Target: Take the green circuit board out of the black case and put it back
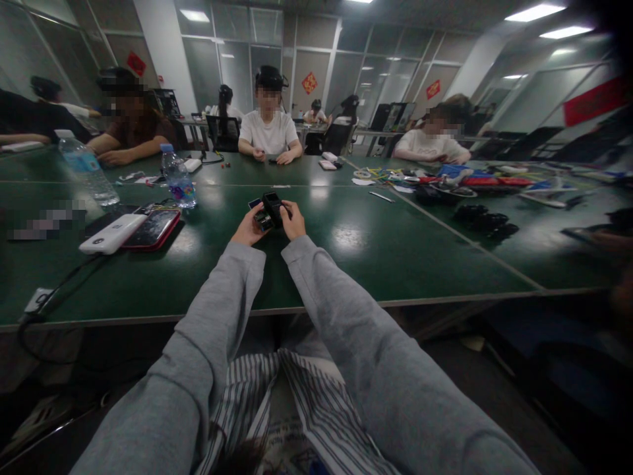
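Observation:
Just above the green table point(336, 264), both my hands are close together in front of me. My left hand point(250, 228) is closed on a small dark piece with light details point(264, 220), perhaps a circuit board; its kind is too small to tell. My right hand point(295, 222) grips a black rectangular case point(272, 202), thumb on its near face. The two pieces touch or overlap between my fingers. A small flat dark piece with a bluish face point(254, 203) shows behind my left fingers; whether it is held or lies on the table I cannot tell.
Left: a white power bank point(113, 234) with a cable, a red-edged phone point(154, 229) and two water bottles point(178, 178) point(89, 168). Right: a pen point(382, 196), a pile of coloured cables and tools point(445, 179), black objects point(487, 221). Several people sit around the table.

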`<state>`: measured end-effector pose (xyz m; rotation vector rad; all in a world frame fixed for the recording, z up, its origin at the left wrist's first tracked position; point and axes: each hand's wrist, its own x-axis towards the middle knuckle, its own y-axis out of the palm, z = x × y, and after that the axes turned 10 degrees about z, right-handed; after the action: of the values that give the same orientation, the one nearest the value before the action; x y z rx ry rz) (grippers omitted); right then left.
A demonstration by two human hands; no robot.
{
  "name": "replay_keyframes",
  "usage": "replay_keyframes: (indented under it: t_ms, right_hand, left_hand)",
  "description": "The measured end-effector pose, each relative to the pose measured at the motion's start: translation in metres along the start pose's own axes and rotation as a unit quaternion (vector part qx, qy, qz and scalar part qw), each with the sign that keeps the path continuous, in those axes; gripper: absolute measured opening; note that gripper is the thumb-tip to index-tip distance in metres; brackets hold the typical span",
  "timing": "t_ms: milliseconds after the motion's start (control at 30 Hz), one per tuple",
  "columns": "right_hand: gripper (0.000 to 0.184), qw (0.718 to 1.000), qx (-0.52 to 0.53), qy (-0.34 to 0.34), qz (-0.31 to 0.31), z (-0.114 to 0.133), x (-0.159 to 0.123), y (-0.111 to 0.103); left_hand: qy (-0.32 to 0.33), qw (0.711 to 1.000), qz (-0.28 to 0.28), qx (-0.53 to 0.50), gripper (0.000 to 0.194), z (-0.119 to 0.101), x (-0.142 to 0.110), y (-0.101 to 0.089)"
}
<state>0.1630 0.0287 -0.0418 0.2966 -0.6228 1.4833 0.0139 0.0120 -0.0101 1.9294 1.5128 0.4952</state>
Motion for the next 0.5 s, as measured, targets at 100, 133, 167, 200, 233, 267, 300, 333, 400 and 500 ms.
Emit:
replay_keyframes:
  t_ms: [100, 133, 167, 200, 233, 267, 300, 333, 400, 500]
  right_hand:
    - [0.051, 0.999, 0.049, 0.007, -0.008, -0.006, 0.005, 0.000]
    - [0.052, 0.998, 0.063, 0.016, -0.013, -0.008, 0.007, 0.000]
    - [0.053, 0.996, 0.078, 0.028, -0.020, -0.010, 0.009, -0.001]
    - [0.054, 0.994, 0.093, 0.045, -0.026, -0.013, 0.011, -0.001]
    - [0.055, 0.992, 0.108, 0.064, -0.031, -0.015, 0.012, -0.001]
    - [0.057, 0.988, 0.122, 0.083, -0.033, -0.017, 0.013, -0.001]
    - [0.058, 0.985, 0.135, 0.100, -0.031, -0.020, 0.014, -0.001]
    - [0.060, 0.982, 0.147, 0.114, -0.027, -0.022, 0.015, 0.000]
    - [0.064, 0.977, 0.168, 0.131, -0.015, -0.025, 0.015, 0.001]
    - [0.068, 0.971, 0.186, 0.147, -0.008, -0.026, 0.013, 0.003]
  left_hand:
    - [-0.005, 1.000, 0.000, 0.003, 0.020, 0.000, -0.001, 0.001]
    - [-0.004, 1.000, 0.000, 0.004, 0.019, 0.000, -0.002, 0.002]
    - [-0.003, 1.000, 0.002, 0.004, 0.019, 0.000, -0.002, 0.002]
    - [-0.004, 1.000, 0.007, 0.005, 0.018, 0.000, -0.003, 0.003]
    - [-0.004, 1.000, 0.014, 0.005, 0.018, 0.000, -0.005, 0.004]
    - [-0.006, 1.000, 0.022, 0.007, 0.019, 0.000, -0.006, 0.005]
    - [-0.008, 1.000, 0.029, 0.008, 0.019, 0.000, -0.007, 0.006]
    - [-0.009, 0.999, 0.035, 0.010, 0.018, 0.000, -0.008, 0.006]
    - [-0.013, 0.999, 0.042, 0.013, 0.018, 0.000, -0.009, 0.007]
    - [-0.018, 0.999, 0.046, 0.015, 0.016, -0.001, -0.010, 0.006]
